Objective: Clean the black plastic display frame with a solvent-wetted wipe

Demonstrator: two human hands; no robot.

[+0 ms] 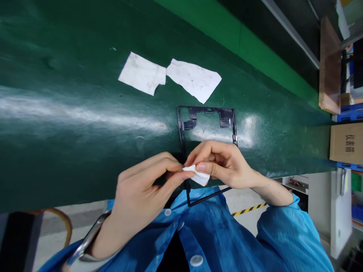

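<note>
A small folded white cloth or paper piece (202,177) is pinched between both hands. My left hand (150,185) grips its left tip between thumb and fingers. With thumb against bent fingers, my right hand (219,164) holds the other side. Beneath the hands lies a thin black rectangular plastic frame (181,136), its near end reaching past the table edge over my lap. The hands cover the middle of the frame. Whether the left fingers also touch the frame's side bar, I cannot tell.
Two smudged white pieces, a left one (143,73) and a right one (195,79), lie flat beyond the frame on the green tabletop (70,151). A cardboard box (346,143) and a wooden board (329,68) stand at the far right.
</note>
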